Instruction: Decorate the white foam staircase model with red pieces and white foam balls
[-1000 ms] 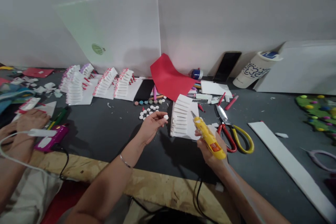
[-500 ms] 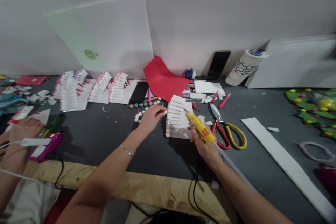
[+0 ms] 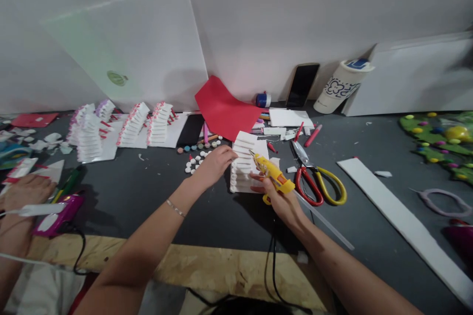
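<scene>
My right hand grips a yellow hot glue gun, its nozzle pointing up and left over a white ribbed foam piece. A clear glue stick sticks out of the gun's back. My left hand has its fingertips pinched at the left edge of the ribbed piece, on a small white disc that they now hide. Below them, several white discs line that edge at the ends of the strips. Loose white discs lie left of the piece, beside my left hand.
Red-and-yellow-handled scissors lie to the right, with a long white strip beyond. Behind are red foam sheet, a phone and a cup. Finished-looking ribbed pieces stand left. Another person's hand is far left.
My left hand has brought the white disc to the edge of the ribbed piece. The glue gun's nozzle has moved slightly left over the strips. The whole view has shifted a little.
</scene>
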Motion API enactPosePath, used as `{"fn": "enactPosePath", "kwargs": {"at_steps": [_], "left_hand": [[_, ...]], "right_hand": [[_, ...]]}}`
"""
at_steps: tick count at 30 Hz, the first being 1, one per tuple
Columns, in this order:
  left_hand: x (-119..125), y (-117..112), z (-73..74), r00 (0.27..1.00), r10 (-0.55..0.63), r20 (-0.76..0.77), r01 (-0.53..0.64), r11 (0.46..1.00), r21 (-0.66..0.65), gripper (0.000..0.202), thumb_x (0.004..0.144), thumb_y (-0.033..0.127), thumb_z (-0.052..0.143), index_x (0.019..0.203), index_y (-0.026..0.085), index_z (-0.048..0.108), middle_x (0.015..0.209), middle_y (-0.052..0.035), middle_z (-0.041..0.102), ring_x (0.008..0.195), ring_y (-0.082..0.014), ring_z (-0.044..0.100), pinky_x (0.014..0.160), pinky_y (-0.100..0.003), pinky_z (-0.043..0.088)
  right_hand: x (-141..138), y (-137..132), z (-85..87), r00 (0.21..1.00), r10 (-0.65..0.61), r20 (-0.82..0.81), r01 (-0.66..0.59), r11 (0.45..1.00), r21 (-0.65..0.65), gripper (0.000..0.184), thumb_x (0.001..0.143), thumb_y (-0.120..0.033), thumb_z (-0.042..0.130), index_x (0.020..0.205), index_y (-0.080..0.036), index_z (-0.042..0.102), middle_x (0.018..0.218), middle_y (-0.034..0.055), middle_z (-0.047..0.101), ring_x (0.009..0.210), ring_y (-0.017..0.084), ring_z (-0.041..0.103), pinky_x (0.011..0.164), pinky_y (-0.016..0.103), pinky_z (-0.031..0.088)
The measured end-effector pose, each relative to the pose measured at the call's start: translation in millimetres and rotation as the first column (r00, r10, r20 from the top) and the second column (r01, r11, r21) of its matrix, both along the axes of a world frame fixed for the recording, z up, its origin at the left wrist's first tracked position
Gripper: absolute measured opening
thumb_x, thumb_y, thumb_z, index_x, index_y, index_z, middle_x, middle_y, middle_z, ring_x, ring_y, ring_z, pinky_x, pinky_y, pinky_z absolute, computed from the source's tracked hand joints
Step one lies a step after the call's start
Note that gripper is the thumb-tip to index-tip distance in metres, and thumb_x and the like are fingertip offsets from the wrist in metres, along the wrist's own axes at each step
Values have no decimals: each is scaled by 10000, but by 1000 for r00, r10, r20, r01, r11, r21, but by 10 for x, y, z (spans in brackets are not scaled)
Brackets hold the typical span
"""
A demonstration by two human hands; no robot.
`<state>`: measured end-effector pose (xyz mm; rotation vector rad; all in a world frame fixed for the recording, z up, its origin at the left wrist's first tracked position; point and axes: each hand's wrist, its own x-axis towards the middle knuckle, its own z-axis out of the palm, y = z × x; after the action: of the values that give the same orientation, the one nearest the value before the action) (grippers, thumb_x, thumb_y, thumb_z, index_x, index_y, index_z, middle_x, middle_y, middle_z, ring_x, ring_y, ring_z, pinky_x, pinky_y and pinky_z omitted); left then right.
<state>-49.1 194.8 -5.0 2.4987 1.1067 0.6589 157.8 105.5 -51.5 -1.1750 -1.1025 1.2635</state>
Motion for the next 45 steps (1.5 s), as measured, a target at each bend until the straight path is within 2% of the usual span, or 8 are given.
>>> {"fn": "enactPosePath", "kwargs": {"at_steps": [3,6,13,19,25,32,41,45], "left_hand": [[0,-4,14,1000,8,-4,-8,1000,-24,266,897,73,489,1093,162,646,1063,-104,632,1019,-215,607,911,-383,503],[2,-9,30,1000,18,3,-18,999,-31,254,914,101,478,1071,161,668,1063,-104,635,1011,-212,611,914,-376,502],[18,26,44,998,58,6,-57,997,-45,192,931,163,511,957,182,700,981,-71,654,935,-196,622,879,-350,503],[55,22,57,997,82,-11,-82,995,-53,188,941,192,515,966,177,701,970,-79,657,928,-208,621,877,-354,491],[57,33,28,995,90,-30,-92,994,-59,179,931,182,532,984,190,702,958,-65,652,915,-202,621,858,-341,489],[71,55,20,996,87,38,-83,992,-94,175,938,191,521,938,177,696,948,-70,654,931,-206,619,884,-357,487],[83,44,33,995,102,14,-101,991,-82,182,935,192,526,960,180,706,960,-67,662,936,-201,625,892,-360,497],[70,28,91,986,161,46,-159,986,-49,201,916,156,538,990,195,721,983,-63,679,968,-205,628,921,-376,488]], "right_hand": [[-2,0,15,1000,-8,8,8,1000,16,571,832,-643,607,1198,-204,600,1115,147,727,989,293,727,708,400,630],[-7,-5,37,1000,-8,21,8,1000,15,545,832,-642,600,1160,-207,610,1112,145,722,1037,301,710,688,385,630],[3,-15,91,996,-4,92,2,1000,23,537,845,-637,565,1144,-195,627,1106,148,723,1038,311,704,604,345,621],[4,-7,98,997,-7,76,7,1000,11,441,834,-606,593,1102,-258,632,1085,99,728,1018,289,717,610,324,629],[-5,-24,119,1000,2,30,-2,1000,-9,492,818,-644,606,1116,-253,616,1111,88,729,1001,302,724,705,381,643],[3,-5,79,999,-9,36,10,1000,-9,475,784,-633,652,1065,-250,653,1078,111,732,945,321,733,598,391,637],[0,-5,80,999,-3,54,4,1000,-11,556,779,-700,618,1081,-235,651,1116,131,738,979,319,727,586,355,623],[11,-9,91,999,11,36,-10,999,-31,602,783,-710,607,1122,-214,646,1118,145,740,904,305,746,597,369,626]]}}
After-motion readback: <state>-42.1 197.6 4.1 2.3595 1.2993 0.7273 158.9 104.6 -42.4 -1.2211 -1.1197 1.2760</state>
